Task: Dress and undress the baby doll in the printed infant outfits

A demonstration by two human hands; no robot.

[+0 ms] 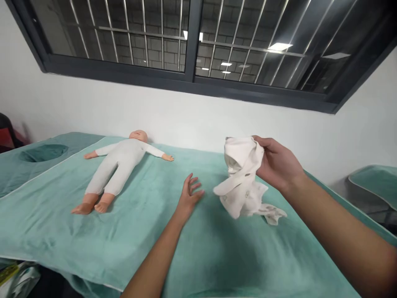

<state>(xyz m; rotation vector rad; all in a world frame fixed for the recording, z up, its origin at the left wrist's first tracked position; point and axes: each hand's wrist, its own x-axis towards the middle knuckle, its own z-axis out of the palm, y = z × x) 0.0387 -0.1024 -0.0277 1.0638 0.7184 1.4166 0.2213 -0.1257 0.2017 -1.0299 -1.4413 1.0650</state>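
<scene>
My right hand grips a crumpled white baby garment with small printed marks, holding it up by its upper edge. The cloth hangs in folds, and a loose end trails low on its right side. My left hand is over the bed, fingers apart, with nothing in it, to the left of the garment. Farther left, a baby doll in white clothing lies on its back with its arms spread and its bare feet toward me.
A green sheet covers the bed, which stands against a white wall. At the far left the cover has a round hollow. Above is a barred window. A plastic bag shows below the bed's front left edge.
</scene>
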